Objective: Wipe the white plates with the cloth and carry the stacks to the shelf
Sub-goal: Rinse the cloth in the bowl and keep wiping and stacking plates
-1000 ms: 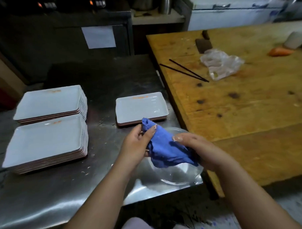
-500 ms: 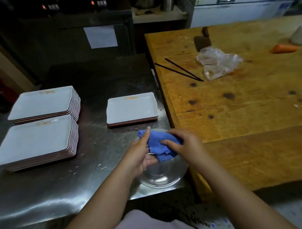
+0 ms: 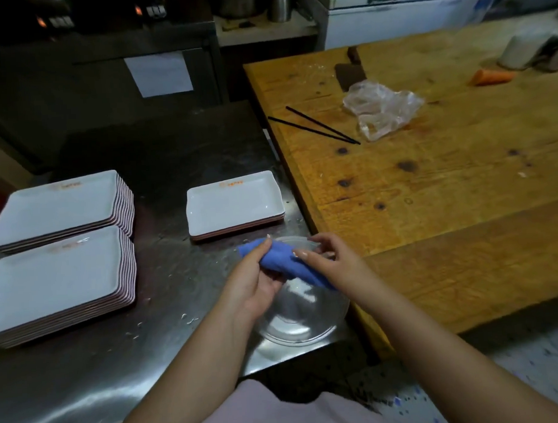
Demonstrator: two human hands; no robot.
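Both hands were readying the blue cloth (image 3: 282,263) over a clear bowl (image 3: 302,318) on the steel surface (image 3: 167,297); wiping seemed not begun. The left hand (image 3: 253,283) and right hand (image 3: 331,265) curled their fingers (image 3: 304,253) around it. Next, it likely needed bringing to the nearest of 3 white plate stacks (image 3: 235,206), just beyond.
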